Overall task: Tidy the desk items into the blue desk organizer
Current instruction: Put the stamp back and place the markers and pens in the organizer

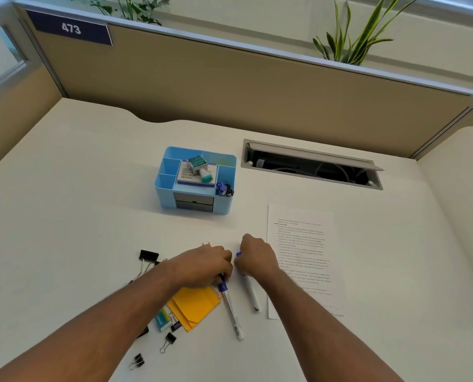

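Left hand (205, 264): grip curled round the capped end of a white marker (231, 308) lying on the surface (64, 216). Right hand (254, 256): grip curled round a second marker (251, 293) beside it. Blue desk organizer (194, 183) stands well beyond both hands, stamp (199, 166) on top.
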Motion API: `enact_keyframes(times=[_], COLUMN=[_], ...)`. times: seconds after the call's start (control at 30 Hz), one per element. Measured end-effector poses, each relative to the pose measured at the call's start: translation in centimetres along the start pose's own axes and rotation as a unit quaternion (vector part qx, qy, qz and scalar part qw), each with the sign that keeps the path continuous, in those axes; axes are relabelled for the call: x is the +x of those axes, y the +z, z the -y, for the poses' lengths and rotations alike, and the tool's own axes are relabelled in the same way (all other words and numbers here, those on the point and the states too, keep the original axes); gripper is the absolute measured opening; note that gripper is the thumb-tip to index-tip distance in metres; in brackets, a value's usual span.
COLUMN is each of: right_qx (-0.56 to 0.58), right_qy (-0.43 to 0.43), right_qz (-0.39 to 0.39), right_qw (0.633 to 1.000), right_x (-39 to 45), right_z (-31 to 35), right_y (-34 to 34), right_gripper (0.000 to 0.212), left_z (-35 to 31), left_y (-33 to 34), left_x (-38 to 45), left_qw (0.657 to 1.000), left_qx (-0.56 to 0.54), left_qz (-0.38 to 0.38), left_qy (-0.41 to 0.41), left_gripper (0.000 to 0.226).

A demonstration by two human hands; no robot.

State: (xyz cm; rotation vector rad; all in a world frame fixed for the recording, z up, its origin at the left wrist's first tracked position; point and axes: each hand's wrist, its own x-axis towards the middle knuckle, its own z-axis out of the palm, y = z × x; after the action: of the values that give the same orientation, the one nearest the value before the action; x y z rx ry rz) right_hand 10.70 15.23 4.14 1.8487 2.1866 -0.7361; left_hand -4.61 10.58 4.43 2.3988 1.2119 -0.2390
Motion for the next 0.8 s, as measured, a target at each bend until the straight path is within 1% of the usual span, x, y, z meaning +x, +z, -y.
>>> enact_keyframes(times=[0.07,0.13,0.17,0.23,0.3,0.37,0.4,0.47,0.5,0.53,0.6,0.7,0.8], right_qx=[0.030,0.070,0.090,0.142,0.211,0.275,0.297,0.314,0.314,0.311,0.307,0.297,0.285], right_qy=[0.005,0.021,0.029,0.042,0.045,0.027,0.006,-0.045,-0.068,-0.088,-0.123,-0.165,-0.184], right_qz=[-0.012,-0.045,-0.069,-0.128,-0.208,-0.298,-0.342,-0.425,-0.453,-0.470,-0.477,-0.465,-0.448], right_qw=[0.999,0.996,0.993,0.981,0.954,0.914,0.891,0.848,0.831,0.821,0.814,0.818,0.827], right_x=[0.1,0.2,0.3,0.5,0.7,0.7,0.7,0.7,0.7,0.8,0.8,0.9,1.2], right_z=[-0.2,-0.4,-0.4,-0.2,0.2,0.8,1.1,1.9,2.3,2.7,3.6,4.6,5.0], right_y=[-0.5,-1.5,-2.1,-3.4,-4.8,-6.2,-6.9,-8.2,-8.7,-9.2,-9.7,-9.6,-8.8], right_gripper=[0.014,0.017,0.018,0.015,0.014,0.015,0.015,0.018,0.020,0.022,0.022,0.019,0.018], left_z=[0.1,0.1,0.1,0.4,1.0,1.5,1.7,2.1,2.4,2.7,3.2,3.5,3.7], left_y=[-0.6,-2.3,-3.6,-6.6,-9.6,-12.1,-13.1,-14.6,-14.9,-15.2,-15.1,-14.1,-12.9], left_x=[0.1,0.0,-0.1,-0.8,-1.7,-2.6,-2.9,-3.3,-3.3,-3.1,-2.5,-1.1,0.1], left_qw=[1.000,0.996,0.991,0.980,0.968,0.943,0.922,0.867,0.841,0.823,0.809,0.812,0.818], left_qx=[-0.008,-0.066,-0.105,-0.170,-0.202,-0.217,-0.209,-0.169,-0.152,-0.139,-0.129,-0.124,-0.109], left_qz=[0.013,0.026,0.020,-0.027,-0.110,-0.234,-0.315,-0.463,-0.513,-0.544,-0.563,-0.557,-0.547], left_qy=[-0.020,-0.062,-0.082,-0.102,-0.102,-0.095,-0.089,-0.077,-0.078,-0.086,-0.108,-0.124,-0.143], left_gripper=[0.016,0.015,0.014,0.015,0.017,0.019,0.021,0.023,0.022,0.020,0.019,0.019,0.017])
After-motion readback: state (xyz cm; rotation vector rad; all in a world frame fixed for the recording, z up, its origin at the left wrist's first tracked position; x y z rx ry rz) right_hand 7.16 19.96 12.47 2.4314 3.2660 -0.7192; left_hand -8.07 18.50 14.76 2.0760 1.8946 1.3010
